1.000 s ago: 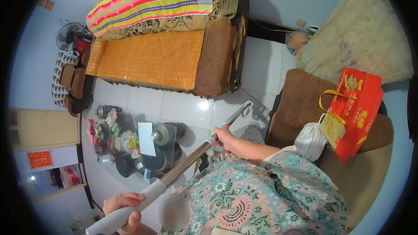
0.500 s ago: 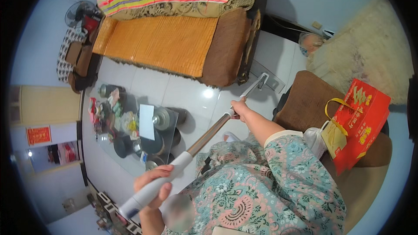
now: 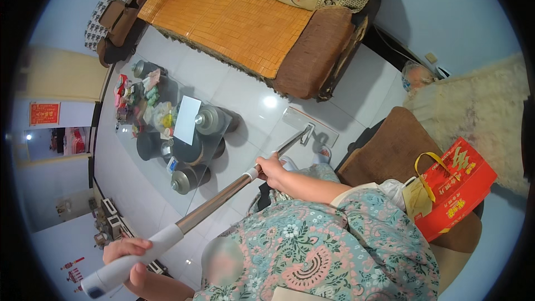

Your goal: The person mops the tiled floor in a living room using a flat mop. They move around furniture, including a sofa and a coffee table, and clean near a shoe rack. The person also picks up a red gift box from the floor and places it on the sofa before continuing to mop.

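Note:
A long flat mop (image 3: 217,195) with a white grip and a bronze-coloured pole slants across the view. My left hand (image 3: 131,259) is wrapped round the white grip at its upper end, at the lower left. Farther down the pole, my right hand (image 3: 271,169) is closed round it just past a white collar. The flat rectangular mop head (image 3: 324,130) lies on the white tiled floor (image 3: 253,86), between the sofa's end and my slippered feet. A grey slipper (image 3: 322,155) stands right beside the mop head.
A sofa (image 3: 234,28) with an orange mat runs along the back. To the left stands a glass table (image 3: 195,195) crowded with pots, bags and flasks. At the right, a brown armchair (image 3: 384,145) holds a red gift bag (image 3: 454,195). A beige cloth (image 3: 473,106) drapes something behind it.
The mop head has been pulled back from beside the sofa's end, nearer my feet and leftward. Both hands have moved left and toward me on the pole's line, still gripping it.

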Action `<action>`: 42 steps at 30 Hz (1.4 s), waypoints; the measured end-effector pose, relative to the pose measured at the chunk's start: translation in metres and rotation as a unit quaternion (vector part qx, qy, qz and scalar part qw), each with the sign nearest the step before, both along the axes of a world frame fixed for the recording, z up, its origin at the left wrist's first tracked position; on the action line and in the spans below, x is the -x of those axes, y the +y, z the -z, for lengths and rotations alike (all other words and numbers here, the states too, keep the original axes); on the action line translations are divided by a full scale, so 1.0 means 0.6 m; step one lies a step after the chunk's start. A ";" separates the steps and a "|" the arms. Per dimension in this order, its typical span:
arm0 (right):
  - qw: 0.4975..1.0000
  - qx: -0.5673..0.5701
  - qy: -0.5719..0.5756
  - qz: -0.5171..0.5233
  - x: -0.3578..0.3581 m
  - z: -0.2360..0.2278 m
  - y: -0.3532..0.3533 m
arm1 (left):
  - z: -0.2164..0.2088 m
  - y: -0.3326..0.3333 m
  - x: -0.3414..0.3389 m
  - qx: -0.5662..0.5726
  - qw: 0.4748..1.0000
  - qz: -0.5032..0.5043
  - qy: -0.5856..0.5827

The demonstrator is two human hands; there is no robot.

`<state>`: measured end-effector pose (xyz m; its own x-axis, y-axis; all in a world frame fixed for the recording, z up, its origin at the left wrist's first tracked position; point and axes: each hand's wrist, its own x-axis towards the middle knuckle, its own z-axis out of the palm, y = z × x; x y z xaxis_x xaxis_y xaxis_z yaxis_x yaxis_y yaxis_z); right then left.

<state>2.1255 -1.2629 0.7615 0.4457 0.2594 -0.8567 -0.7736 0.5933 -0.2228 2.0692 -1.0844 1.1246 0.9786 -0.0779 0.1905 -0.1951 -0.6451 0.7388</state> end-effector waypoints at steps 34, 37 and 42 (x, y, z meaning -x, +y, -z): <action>0.969 0.171 -0.177 -0.032 0.008 0.017 -0.109 | 0.169 -0.100 -0.261 0.150 0.959 0.204 0.130; 0.912 0.347 -0.197 0.092 0.101 0.047 -0.240 | 0.183 -0.213 -0.280 0.124 0.940 0.274 0.160; 0.635 0.755 -0.073 0.148 0.243 -0.028 -0.433 | 0.200 -0.406 -0.288 0.081 0.913 0.356 0.183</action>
<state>1.9795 -1.5228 0.7783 0.3870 -0.9217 0.0272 -0.5834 -0.2676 -0.7668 2.2420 -1.3278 1.0048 0.6918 -0.7184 -0.0732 -0.2435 -0.3275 0.9129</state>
